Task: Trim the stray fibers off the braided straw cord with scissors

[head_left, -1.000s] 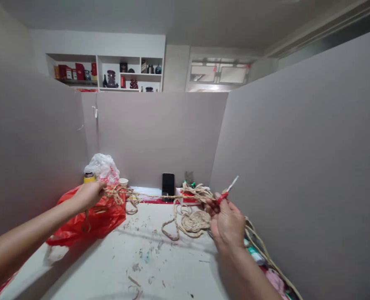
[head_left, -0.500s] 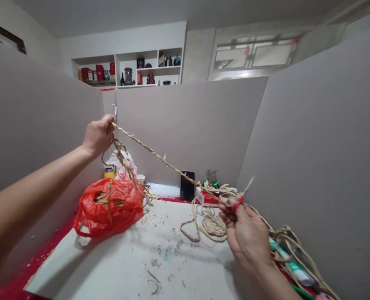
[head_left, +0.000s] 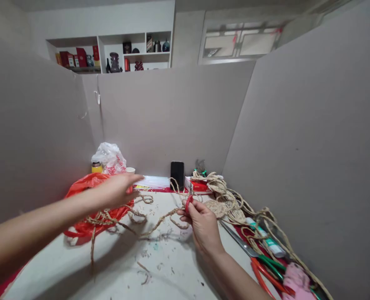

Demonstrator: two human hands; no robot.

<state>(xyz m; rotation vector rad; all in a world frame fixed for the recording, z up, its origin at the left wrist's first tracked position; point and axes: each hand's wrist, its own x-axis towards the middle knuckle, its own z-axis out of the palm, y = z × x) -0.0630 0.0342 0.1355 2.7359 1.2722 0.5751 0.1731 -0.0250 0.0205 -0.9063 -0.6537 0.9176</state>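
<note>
My right hand (head_left: 205, 225) is closed around small scissors with red handles (head_left: 188, 206), their blades pointing up. A braided straw rope (head_left: 155, 225) runs from its fingertips leftwards, sagging low over the white board. My left hand (head_left: 121, 189) is stretched out in the air to the left, its fingers extended and slightly blurred, with no rope seen in it. Beneath it the rope's tangled left part (head_left: 102, 218) crosses a red plastic bag (head_left: 78, 189), which my forearm partly hides. A coiled braid (head_left: 216, 208) lies just beyond my right hand.
More rope (head_left: 235, 204) is heaped along the right side, over a green-and-white tube (head_left: 269, 239). Large shears (head_left: 239, 241) and a pink cloth (head_left: 296, 281) lie near it. A phone (head_left: 177, 175) leans at the back. Scraps litter the white board (head_left: 169, 275); grey partitions stand around it.
My left hand has come down and right, and the rope it held up taut now hangs slack. My right hand has moved left with the scissors. The view has tilted down.
</note>
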